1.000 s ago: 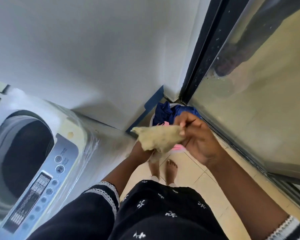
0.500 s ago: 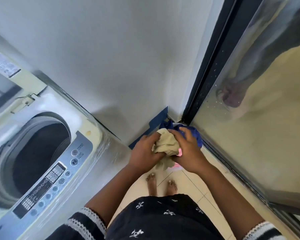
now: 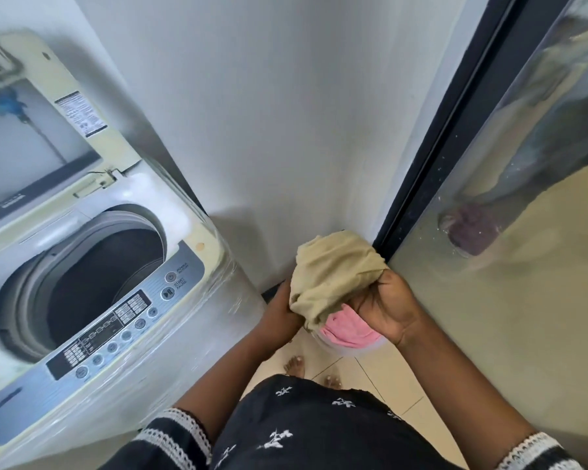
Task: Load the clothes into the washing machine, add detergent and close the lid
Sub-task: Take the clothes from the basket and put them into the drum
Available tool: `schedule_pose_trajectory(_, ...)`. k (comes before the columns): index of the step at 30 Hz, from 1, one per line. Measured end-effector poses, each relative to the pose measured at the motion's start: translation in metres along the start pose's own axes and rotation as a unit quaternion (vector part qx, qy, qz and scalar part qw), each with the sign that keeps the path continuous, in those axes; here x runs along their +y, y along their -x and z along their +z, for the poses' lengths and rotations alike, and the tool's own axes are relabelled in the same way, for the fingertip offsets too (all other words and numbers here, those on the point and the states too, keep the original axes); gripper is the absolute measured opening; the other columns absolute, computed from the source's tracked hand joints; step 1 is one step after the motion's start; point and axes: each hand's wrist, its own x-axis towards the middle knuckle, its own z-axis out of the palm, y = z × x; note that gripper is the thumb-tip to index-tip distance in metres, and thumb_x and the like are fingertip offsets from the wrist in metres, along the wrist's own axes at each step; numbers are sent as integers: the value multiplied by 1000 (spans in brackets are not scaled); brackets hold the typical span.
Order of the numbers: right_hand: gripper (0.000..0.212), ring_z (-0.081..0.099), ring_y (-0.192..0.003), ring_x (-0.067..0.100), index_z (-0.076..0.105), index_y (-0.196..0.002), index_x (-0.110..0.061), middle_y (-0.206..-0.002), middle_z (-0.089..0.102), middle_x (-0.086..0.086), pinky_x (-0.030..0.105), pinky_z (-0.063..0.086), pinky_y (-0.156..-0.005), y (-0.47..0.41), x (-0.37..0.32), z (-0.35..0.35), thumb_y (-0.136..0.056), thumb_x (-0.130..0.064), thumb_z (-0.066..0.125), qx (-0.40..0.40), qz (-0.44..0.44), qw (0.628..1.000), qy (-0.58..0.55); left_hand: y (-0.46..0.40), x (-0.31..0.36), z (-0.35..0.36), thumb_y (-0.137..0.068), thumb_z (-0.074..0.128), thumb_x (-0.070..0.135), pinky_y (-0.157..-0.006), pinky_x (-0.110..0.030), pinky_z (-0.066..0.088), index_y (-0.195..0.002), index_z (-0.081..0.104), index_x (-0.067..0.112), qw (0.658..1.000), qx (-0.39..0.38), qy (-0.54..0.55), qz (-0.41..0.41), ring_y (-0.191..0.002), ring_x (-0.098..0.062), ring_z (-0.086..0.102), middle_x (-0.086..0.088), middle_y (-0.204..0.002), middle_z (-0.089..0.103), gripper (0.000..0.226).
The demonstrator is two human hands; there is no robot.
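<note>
A bunched beige garment (image 3: 333,276) is held up between both hands, to the right of the washing machine (image 3: 190,327). My left hand (image 3: 280,308) grips its lower left side and my right hand (image 3: 386,308) grips its right side. Beneath them sits a basin (image 3: 350,349) on the floor with a pink cloth (image 3: 348,329) showing in it. The top-loading machine stands at the left with its lid (image 3: 92,130) raised and its dark drum (image 3: 95,276) open. No detergent is in view.
A white wall stands straight ahead. A dark-framed glass sliding door (image 3: 489,184) runs along the right. The control panel (image 3: 116,323) lines the machine's near edge. My bare feet (image 3: 311,369) stand on beige floor tiles between machine and door.
The garment has been gathered into a ball and lifted higher above the basin. The view has turned left and up, bringing the open drum and raised lid into sight.
</note>
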Motion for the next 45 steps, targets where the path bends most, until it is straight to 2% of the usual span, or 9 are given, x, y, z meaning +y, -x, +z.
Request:
schedule_pose_trajectory(3, 40, 68, -101, 30, 61, -124, -4, -119, 68, 21, 42, 60, -83, -7, -1, -28, -84, -3, 61, 58, -20, 996, 65, 6, 13, 4, -88, 47, 5, -50, -25, 46, -123, 59, 29, 982, 108, 156, -21, -59, -6, 56, 8, -78, 67, 45)
schedule_pose_trajectory(7, 55, 63, -110, 26, 54, -132, -21, -133, 61, 8, 42, 52, -87, -1, -2, -78, -86, 7, 65, 97, 41, 935, 339, 9, 24, -5, -81, 49, -2, -44, -14, 39, -116, 58, 18, 971, 155, 183, -3, -55, 1, 53, 2, -83, 63, 42)
schedule_pose_trajectory(12, 106, 51, -130, 37, 45, -145, -35, -147, 51, 6, 64, 39, -102, 10, 5, -105, -56, -6, 93, -20, 66, 985, 159, 10, 32, -6, -84, 52, -1, -43, -16, 41, -113, 58, 15, 967, 142, 212, -19, -56, -1, 57, -4, -84, 64, 33)
schedule_pose_trajectory(16, 121, 54, -126, 37, 36, -150, -19, -148, 47, 19, 69, 39, -98, -1, 13, -81, -48, -37, 98, -38, 110, 989, 91, 7, 38, -11, -84, 58, 8, -60, -26, 53, -116, 60, 22, 945, 147, 292, -31, -84, -14, 68, -3, -99, 71, 35)
schedule_pose_trajectory(21, 96, 59, -112, 41, 50, -141, -12, -136, 54, 25, 60, 45, -97, -27, 16, -33, -60, -41, 92, -66, 135, 988, 33, 5, 37, -32, -93, 53, 19, -57, -28, 50, -126, 55, 4, 936, 106, 333, -31, -60, -20, 60, -9, -76, 66, 35)
schedule_pose_trajectory(25, 78, 60, -119, 38, 60, -128, -4, -135, 58, 24, 54, 52, -95, -53, 26, 7, -58, -20, 92, -73, 108, 991, -14, 11, 32, -58, -92, 45, 10, -51, -20, 38, -99, 63, 6, 943, 100, 312, -56, -53, -14, 53, -6, -64, 59, 19)
schedule_pose_trajectory(30, 41, 66, -110, 32, 70, -114, -3, -127, 63, 22, 52, 46, -102, -90, 55, 47, -75, -11, 72, -21, 92, 996, 4, 26, 13, -101, -84, 62, 29, -97, -45, 50, -126, 58, 21, 934, 50, 338, -101, -94, -20, 65, -7, -107, 71, 43)
schedule_pose_trajectory(35, 50, 62, -118, 31, 47, -141, -1, -133, 61, 21, 46, 50, -102, -128, 101, 86, -93, -12, 49, 9, 139, 983, 119, 31, -12, -164, -101, 48, 11, -86, -32, 58, -134, 54, 20, 905, 171, 380, -81, -103, -17, 69, -1, -116, 72, 35)
schedule_pose_trajectory(45, 29, 67, -85, 19, 57, -112, -16, -99, 68, 7, 36, 58, -72, -204, 194, 195, -96, 6, 48, -96, 162, 931, 311, 61, -81, -295, -89, 63, 24, -90, -45, 53, -139, 51, 27, 859, 323, 396, -27, -116, -28, 61, -10, -134, 61, 51)
